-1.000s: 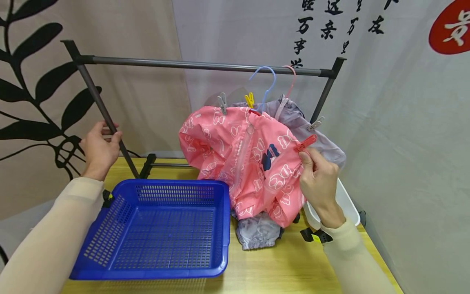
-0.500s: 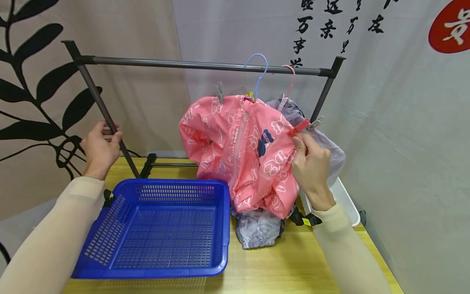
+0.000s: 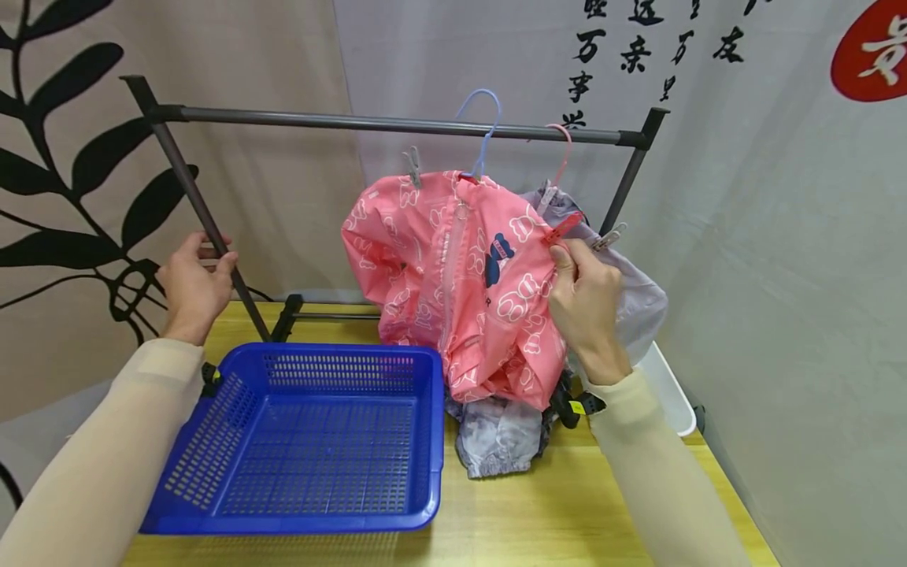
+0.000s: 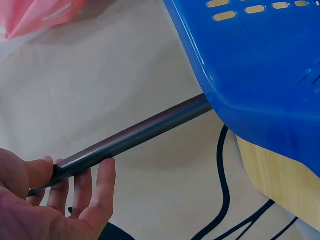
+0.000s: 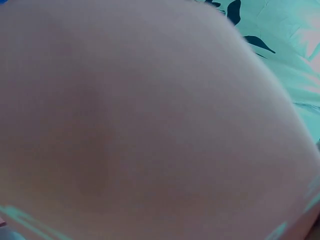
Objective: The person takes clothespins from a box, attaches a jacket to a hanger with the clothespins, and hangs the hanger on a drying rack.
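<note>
My left hand point(image 3: 194, 290) grips the slanted left post point(image 3: 186, 179) of a dark metal clothes rack; in the left wrist view, thumb and fingers point(image 4: 105, 185) lie around that post. At the shoulder of a pink hooded-print jacket point(image 3: 411, 276), my right hand point(image 3: 588, 307) pinches the cloth just below a red clothespin point(image 3: 564, 227). The jacket is on a blue hanger point(image 3: 487, 142), whose hook arches over the rack's top bar point(image 3: 319, 120). A grey clothespin point(image 3: 413, 167) stands on its other shoulder. Blurred skin fills most of the right wrist view, hiding the fingertips.
Behind the jacket, a grey garment point(image 3: 638, 291) hangs from a pink hanger point(image 3: 564, 153) with a pale clothespin point(image 3: 610, 237). A blue plastic basket point(image 3: 434, 441) stands at the front left of the wooden table point(image 3: 510, 520). A white tray point(image 3: 666, 386) lies at right.
My right hand has carried the jacket up and to the left. The blue hook has gone from in front of the bar to over it. The left hand stays on the post.
</note>
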Demonstrator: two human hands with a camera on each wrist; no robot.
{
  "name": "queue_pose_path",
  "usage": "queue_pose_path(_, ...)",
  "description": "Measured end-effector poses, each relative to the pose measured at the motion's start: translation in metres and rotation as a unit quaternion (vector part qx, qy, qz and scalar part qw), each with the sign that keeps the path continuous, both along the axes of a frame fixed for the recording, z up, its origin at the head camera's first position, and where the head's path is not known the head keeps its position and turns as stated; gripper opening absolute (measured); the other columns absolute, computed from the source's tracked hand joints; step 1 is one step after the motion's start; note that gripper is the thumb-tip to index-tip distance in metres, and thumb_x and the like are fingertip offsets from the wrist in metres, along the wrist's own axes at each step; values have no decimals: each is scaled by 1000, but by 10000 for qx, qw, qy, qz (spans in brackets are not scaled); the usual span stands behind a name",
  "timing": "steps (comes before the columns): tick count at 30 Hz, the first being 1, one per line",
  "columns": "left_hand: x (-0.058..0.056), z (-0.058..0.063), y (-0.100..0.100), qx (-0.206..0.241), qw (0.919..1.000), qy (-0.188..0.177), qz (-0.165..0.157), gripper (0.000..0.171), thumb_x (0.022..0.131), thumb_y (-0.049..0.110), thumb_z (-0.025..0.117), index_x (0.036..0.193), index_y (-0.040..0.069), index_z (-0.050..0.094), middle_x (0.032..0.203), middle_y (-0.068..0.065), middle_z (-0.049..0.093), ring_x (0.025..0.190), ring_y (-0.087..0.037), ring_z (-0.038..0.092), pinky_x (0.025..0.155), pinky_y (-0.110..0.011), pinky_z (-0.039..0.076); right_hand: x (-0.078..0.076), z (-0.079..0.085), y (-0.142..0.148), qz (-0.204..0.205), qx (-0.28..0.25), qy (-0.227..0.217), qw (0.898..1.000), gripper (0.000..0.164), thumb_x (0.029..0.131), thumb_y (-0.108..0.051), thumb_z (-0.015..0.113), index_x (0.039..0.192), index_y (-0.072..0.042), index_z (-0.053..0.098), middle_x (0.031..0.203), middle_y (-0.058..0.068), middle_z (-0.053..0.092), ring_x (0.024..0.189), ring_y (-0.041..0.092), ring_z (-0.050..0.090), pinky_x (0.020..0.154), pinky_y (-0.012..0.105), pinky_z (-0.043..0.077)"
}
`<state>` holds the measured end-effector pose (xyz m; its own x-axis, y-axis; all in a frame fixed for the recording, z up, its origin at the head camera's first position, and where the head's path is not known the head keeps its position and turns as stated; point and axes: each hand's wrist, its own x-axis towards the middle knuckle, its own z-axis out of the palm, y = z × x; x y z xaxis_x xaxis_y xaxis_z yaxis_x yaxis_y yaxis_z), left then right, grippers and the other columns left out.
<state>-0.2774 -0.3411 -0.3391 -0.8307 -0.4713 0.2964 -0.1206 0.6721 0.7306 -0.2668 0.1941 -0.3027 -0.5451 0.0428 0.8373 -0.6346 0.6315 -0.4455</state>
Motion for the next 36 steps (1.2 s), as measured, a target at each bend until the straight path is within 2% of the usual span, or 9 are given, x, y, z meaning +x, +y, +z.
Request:
queue_pose_path(4,1,-2,-1,17,10000,13,-27,46,124,31,56,165,9,60,158,-28,69,140,-51,75,66,1,35,-2,-5,-4,49,-29,-57,10000,33,119,-23,67,103,4,79,76,21,71,64,34,61,64,30,40)
queue_pose_path(9,3,-1,0,6,10000,19,-7,47,124,31,55,165,8,60,158,-28,69,139,-52,74,67,1,35,-2,-12,-7,85,31,-80,9999,30,118,-21,69,105,4,80,80,21,75,64,35,65,63,35,44)
queue_pose_path(15,5,0,1,17,10000,-23,0,47,125,31,54,166,8,59,160,-29,68,140,-52,73,67,1,34,-2,-20,-8,153,162,-165,9996,31,119,-21,66,101,3,77,71,19,66,61,36,61,61,44,46)
queue_pose_path(20,4,-1,1,11,10000,-4,-7,47,125,31,54,166,8,58,160,-29,68,140,-52,74,67,2,34,-1,-26,-7,157,191,-206,9995,29,118,-19,67,99,2,76,70,18,65,62,37,62,61,50,48)
queue_pose_path(24,3,-1,1,13,10000,2,4,47,125,31,54,166,9,58,160,-28,68,140,-51,73,68,2,34,0,-29,-6,153,216,-262,9993,29,118,-19,67,100,2,76,71,18,65,62,37,62,61,50,48)
queue_pose_path(31,1,-1,1,-31,9999,105,5,46,124,30,56,165,9,61,159,-28,70,139,-51,75,67,1,35,2,-32,-3,211,81,-458,9987,26,117,-19,69,107,1,81,82,21,77,70,38,70,68,52,53)
queue_pose_path(36,-1,-1,1,-36,10000,30,53,47,124,32,56,165,10,60,159,-26,71,142,-51,73,79,-10,39,3,-31,0,187,97,-526,9984,25,117,-20,70,109,1,82,86,20,80,72,36,71,70,45,52)
